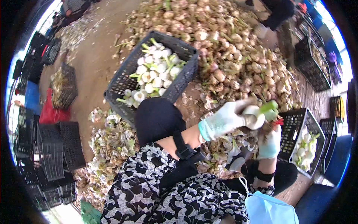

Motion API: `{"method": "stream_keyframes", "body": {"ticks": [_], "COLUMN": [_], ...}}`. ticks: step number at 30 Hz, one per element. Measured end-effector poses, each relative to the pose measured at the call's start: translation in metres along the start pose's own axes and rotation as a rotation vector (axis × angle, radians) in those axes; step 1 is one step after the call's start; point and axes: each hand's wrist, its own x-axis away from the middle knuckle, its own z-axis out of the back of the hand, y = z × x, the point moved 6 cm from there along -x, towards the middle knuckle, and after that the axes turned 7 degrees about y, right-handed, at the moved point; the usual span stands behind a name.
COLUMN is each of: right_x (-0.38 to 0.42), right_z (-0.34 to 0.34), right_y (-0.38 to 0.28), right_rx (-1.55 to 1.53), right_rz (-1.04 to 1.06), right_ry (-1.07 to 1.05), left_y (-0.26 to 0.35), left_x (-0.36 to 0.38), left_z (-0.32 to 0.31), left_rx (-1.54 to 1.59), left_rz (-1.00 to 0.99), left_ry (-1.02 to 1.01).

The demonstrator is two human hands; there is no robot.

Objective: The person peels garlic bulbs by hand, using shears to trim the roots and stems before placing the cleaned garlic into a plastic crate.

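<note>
My left hand (227, 118), in a white and mint glove, is closed around a peeled white garlic bulb (254, 117) whose green stem points right. Just below the stem is my right hand (269, 143), also gloved, its fingers wrapped round a small tool with a red part (279, 121); its blade, if any, is hidden. Beyond both hands lies a large heap of unpeeled garlic (246, 63). A black crate (191, 69) ahead to the left holds peeled bulbs with short green stems. Another black crate (291, 128), beside my right hand, also contains peeled garlic.
Loose garlic skins (112, 145) cover the floor around my legs. Stacked black crates (52, 149) stand at the left, near a red bag (54, 110). More crates (311, 65) line the right side. Part of another person (278, 13) shows beyond the heap.
</note>
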Motion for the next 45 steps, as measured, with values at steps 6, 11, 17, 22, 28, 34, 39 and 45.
{"method": "stream_keyframes", "body": {"ticks": [6,11,17,22,28,34,39,45], "right_x": [-0.030,-0.013,-0.019,-0.021,-0.026,-0.019,-0.015,-0.013], "right_z": [0.035,0.013,0.026,-0.003,0.017,0.000,0.007,0.015], "right_y": [0.019,0.021,0.013,-0.029,0.008,0.007,-0.030,-0.001], "right_rx": [0.048,0.583,0.059,-0.092,-0.068,-0.091,0.245,0.344], "right_rz": [-0.113,0.101,-0.342,-0.151,0.000,-0.246,-0.043,0.102], "right_ry": [0.367,-0.254,-0.202,-0.309,-0.157,-0.399,-0.177,0.022], "left_y": [0.003,0.006,0.013,0.011,0.005,-0.010,0.010,-0.008], "left_x": [0.004,0.004,0.001,0.003,0.001,-0.002,0.001,0.002], "left_z": [-0.007,0.002,-0.008,-0.009,0.002,0.006,-0.010,0.002], "left_rx": [0.027,-0.185,-0.441,-0.529,-0.540,-0.317,-0.363,-0.087], "left_rz": [0.020,-0.060,-0.159,-0.130,-0.081,0.004,-0.032,0.067], "left_ry": [-0.012,-0.004,-0.016,-0.109,0.012,-0.015,0.062,-0.044]}}
